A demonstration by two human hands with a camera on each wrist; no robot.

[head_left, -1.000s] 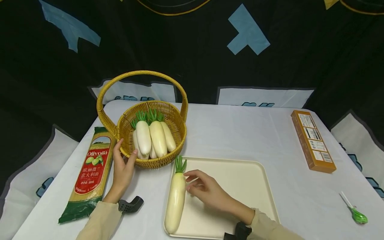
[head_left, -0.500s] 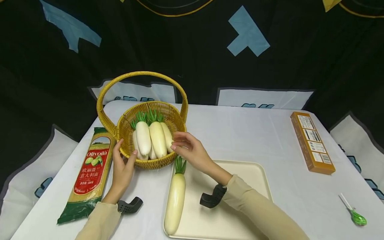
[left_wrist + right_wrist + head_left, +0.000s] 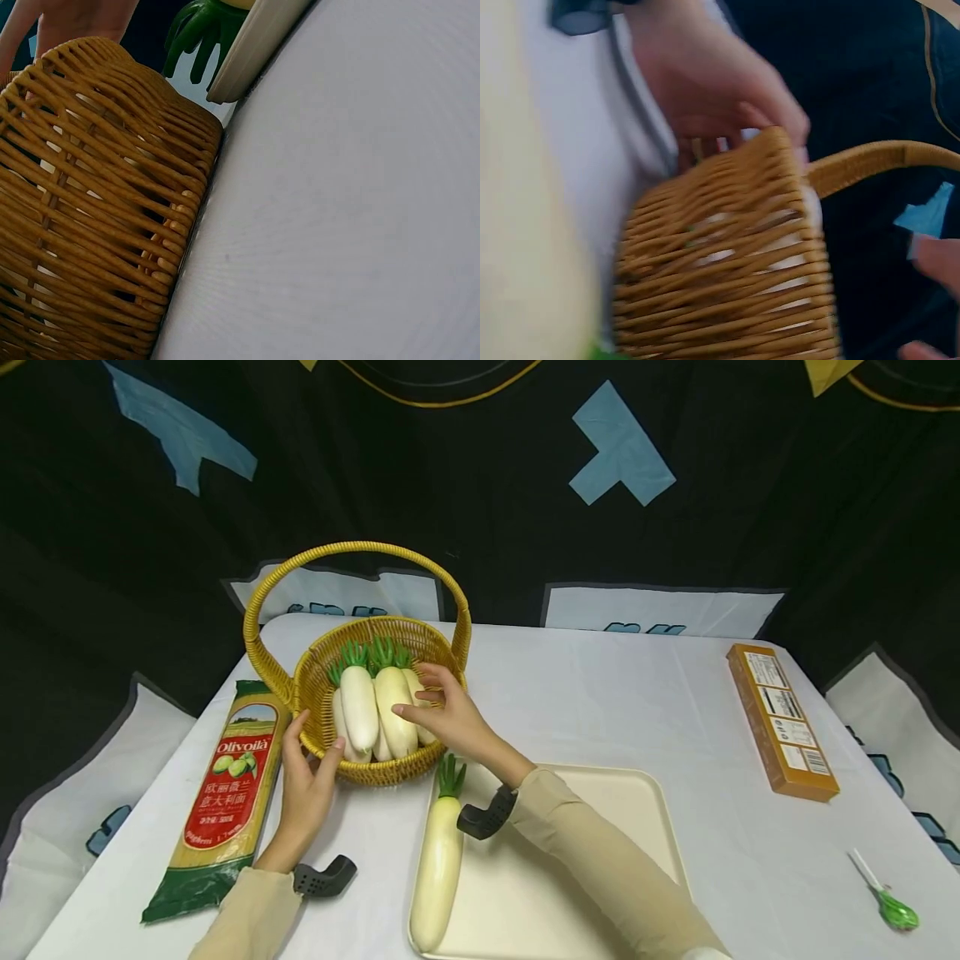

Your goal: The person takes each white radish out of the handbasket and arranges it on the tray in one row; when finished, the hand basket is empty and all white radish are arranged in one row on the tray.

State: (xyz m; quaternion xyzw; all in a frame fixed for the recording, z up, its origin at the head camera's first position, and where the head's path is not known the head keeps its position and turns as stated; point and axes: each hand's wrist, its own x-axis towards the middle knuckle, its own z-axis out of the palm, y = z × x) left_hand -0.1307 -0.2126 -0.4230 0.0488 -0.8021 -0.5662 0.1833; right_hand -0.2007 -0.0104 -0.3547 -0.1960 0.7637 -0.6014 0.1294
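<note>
A yellow wicker basket (image 3: 390,770) with a tall handle holds several white radishes (image 3: 358,706) with green tops. My left hand (image 3: 306,789) grips its front-left rim; in the right wrist view the left hand (image 3: 712,82) curves around the wicker wall. My right hand (image 3: 450,714) is over the basket's right side, thumb and fingers spread apart above the rightmost radishes, partly hiding them. Whether its fingertips touch one I cannot tell. Another white radish (image 3: 437,868) lies lengthwise along the left side of a cream tray (image 3: 570,860), beneath the right wrist.
A spaghetti packet (image 3: 228,785) lies left of the basket, close to the left forearm. An orange-brown box (image 3: 783,718) lies at the far right, with a green lollipop (image 3: 892,906) nearer the front. A dark curtain hangs behind the white table (image 3: 600,693).
My right hand has moved from beside the tray's radish up and left, to over the radishes in the basket. The left hand has stayed on the basket rim.
</note>
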